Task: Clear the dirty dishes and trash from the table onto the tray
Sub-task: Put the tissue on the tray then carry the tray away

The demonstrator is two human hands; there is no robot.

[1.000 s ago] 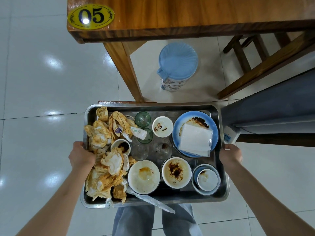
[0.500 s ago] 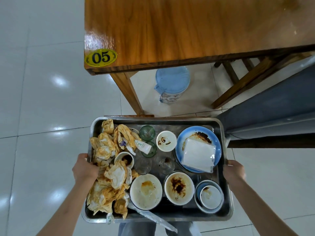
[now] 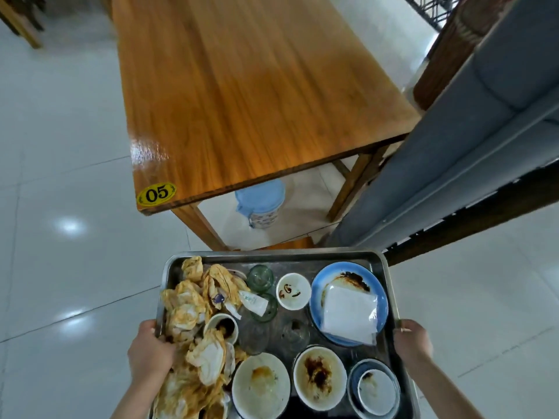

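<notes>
I hold a metal tray (image 3: 278, 257) in the air in front of me. My left hand (image 3: 151, 349) grips its left rim and my right hand (image 3: 412, 338) grips its right rim. Stained crumpled napkins (image 3: 193, 309) fill the tray's left side. A blue plate (image 3: 348, 282) carries a folded white packet (image 3: 348, 313). Dirty white bowls (image 3: 261, 385) line the near edge, and green glass cups (image 3: 259, 278) stand mid-tray. The wooden table (image 3: 242, 95), marked 05, has a bare top.
A blue-lidded bin (image 3: 262, 205) stands on the floor under the table. A grey bench seat (image 3: 472, 140) runs along the right. White tiled floor (image 3: 60, 176) spreads out on the left, with wooden furniture legs (image 3: 21, 19) at the far left corner.
The view has tilted up, so the whole tabletop now shows and the tray sits lower in the frame. Both hands keep the same hold on the rims.
</notes>
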